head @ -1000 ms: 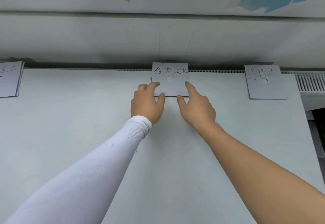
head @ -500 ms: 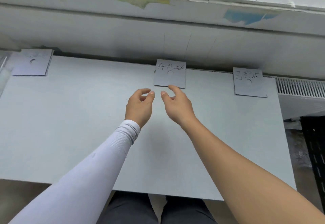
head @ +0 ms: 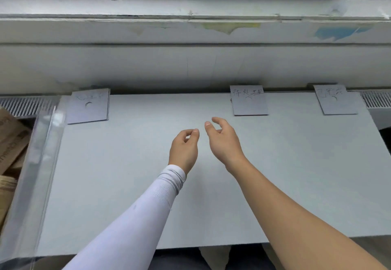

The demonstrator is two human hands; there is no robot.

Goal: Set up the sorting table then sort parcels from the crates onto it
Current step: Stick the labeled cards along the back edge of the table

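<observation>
Nearest, dark trouser legs (head: 177, 259) are seen below the front edge of the pale grey surface (head: 105, 185), and two forearms are stretched forward over it. A white sleeve (head: 135, 212) is worn on the left arm, while the right forearm is bare. Both hands are held above the middle of the surface, close together but apart, and nothing is carried by either. The left hand (head: 184, 150) is loosely curled, with its thumb and forefinger brought near each other around empty air; the right hand (head: 224, 142) is kept relaxed, its fingers gently bent and spread. At the left edge, a clear plastic crate (head: 40, 164) is set beside the surface, and brown paper parcels (head: 10, 149) are seen packed inside it; none has been laid on the surface. Further back, three grey cards are placed along the far edge of the surface. The left card (head: 88, 106) lies near the crate, its writing too faint to be read. The middle card (head: 249, 100), marked with handwritten characters, lies just beyond the right hand and is touched by neither hand. The right card (head: 336, 100) lies near the far right corner, slightly turned. Behind the cards, a worn white sill (head: 190, 30) with peeling patches is seen, and slatted vents (head: 23, 104) are visible at both sides.
</observation>
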